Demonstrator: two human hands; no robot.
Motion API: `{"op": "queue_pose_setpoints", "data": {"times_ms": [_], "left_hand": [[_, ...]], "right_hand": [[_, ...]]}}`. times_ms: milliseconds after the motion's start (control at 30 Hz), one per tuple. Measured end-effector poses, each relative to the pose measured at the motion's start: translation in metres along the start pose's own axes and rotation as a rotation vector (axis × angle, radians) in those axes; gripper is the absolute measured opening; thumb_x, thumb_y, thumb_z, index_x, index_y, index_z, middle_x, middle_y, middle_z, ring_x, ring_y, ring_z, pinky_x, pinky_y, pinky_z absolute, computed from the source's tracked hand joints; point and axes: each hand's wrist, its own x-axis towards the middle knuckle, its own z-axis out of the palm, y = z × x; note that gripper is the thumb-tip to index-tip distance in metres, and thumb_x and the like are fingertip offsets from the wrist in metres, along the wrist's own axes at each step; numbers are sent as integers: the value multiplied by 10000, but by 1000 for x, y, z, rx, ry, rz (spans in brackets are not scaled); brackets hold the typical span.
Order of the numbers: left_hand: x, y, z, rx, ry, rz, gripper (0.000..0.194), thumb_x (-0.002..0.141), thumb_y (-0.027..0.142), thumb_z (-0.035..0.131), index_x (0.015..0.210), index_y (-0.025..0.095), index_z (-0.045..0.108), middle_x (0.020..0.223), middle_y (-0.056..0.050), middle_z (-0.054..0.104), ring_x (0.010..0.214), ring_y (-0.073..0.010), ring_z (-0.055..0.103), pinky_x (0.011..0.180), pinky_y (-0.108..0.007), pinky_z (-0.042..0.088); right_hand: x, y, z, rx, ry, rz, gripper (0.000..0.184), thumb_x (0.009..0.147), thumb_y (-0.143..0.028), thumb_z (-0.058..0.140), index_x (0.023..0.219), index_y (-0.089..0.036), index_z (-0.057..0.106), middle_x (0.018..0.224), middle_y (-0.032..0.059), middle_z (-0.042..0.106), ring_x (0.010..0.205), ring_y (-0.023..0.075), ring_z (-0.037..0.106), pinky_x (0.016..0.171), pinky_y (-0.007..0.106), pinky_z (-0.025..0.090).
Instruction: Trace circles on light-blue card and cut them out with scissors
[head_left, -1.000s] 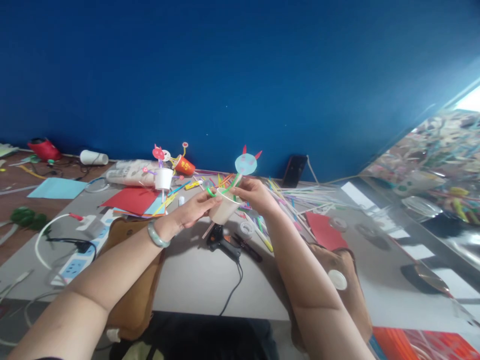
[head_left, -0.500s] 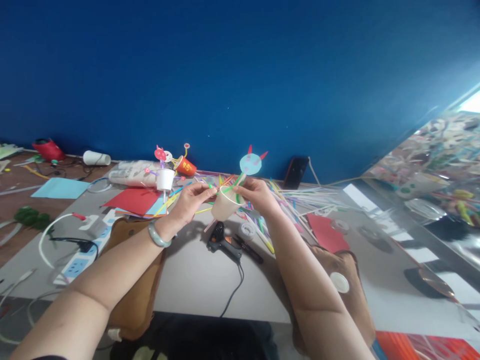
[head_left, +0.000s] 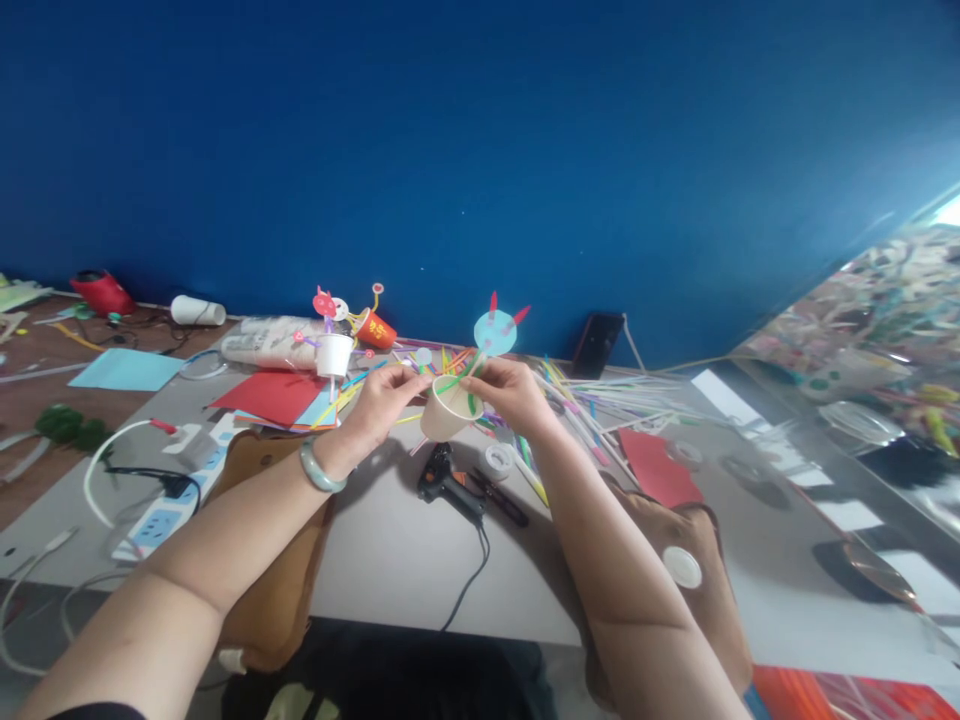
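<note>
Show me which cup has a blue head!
Only the paper cup between the left hand and right hand; the upright white cup further left has a red head.

The person's bare left arm [head_left: 195,560] and right arm [head_left: 607,545] extend over the worktop's [head_left: 405,570] front edge, angling inward toward its back edge. Both hands are raised, close together but apart. The left hand [head_left: 386,402] pinches thumb against forefinger, pointing right; the right hand [head_left: 508,395] pinches likewise, pointing left, its knuckles uppermost.
</note>
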Motion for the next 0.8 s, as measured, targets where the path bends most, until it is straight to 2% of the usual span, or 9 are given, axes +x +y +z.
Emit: {"op": "queue_pose_setpoints", "data": {"times_ms": [100, 200, 367, 500, 667, 800], "left_hand": [[-1, 2, -1, -17, -13, -57, 343, 659, 442, 837, 623, 160, 645, 626, 11, 622, 646, -136, 602, 753, -338, 552], [0, 4, -3, -47, -95, -93, 316, 703, 431, 819, 679, 156, 665, 681, -1, 647, 705, -145, 623, 802, -345, 543], [6, 1, -8, -89, -183, -25, 293, 721, 418, 827, 757, 163, 687, 884, -42, 725, 814, -166, 668, 859, -371, 549], [10, -1, -12, -81, -200, 40, 295, 720, 426, 835, 749, 166, 698, 993, -61, 747, 845, -175, 685, 875, -383, 561], [7, 4, -10, -31, -104, 78, 320, 686, 442, 855, 712, 166, 695, 783, -31, 723, 732, -160, 670, 805, -359, 569], [4, 9, -7, 18, -58, 49, 356, 643, 468, 874, 671, 167, 687, 658, -15, 670, 650, -148, 633, 721, -338, 553]], "right_hand": [[0, 0, 2, -19, 4, -9, 359, 696, -517, 824, 747, -174, 731, 723, 27, 709, 684, 179, 644, 658, 306, 509], [-1, -2, 3, -24, 38, 0, 359, 704, -514, 815, 756, -169, 730, 712, 22, 699, 662, 164, 624, 642, 294, 493], [-2, -6, -1, -58, 108, 35, 361, 704, -516, 806, 753, -168, 728, 678, 14, 678, 602, 138, 576, 584, 276, 458], [-1, -5, -3, -27, 138, 49, 418, 663, -562, 820, 770, -169, 728, 706, 30, 702, 608, 145, 576, 583, 283, 465], [-1, -6, -1, -16, 133, 8, 391, 662, -545, 829, 771, -182, 735, 747, 34, 718, 656, 164, 610, 632, 305, 497], [-3, -6, 2, -52, 126, -46, 344, 696, -512, 817, 779, -186, 743, 754, 31, 717, 688, 179, 626, 671, 321, 506]]}}
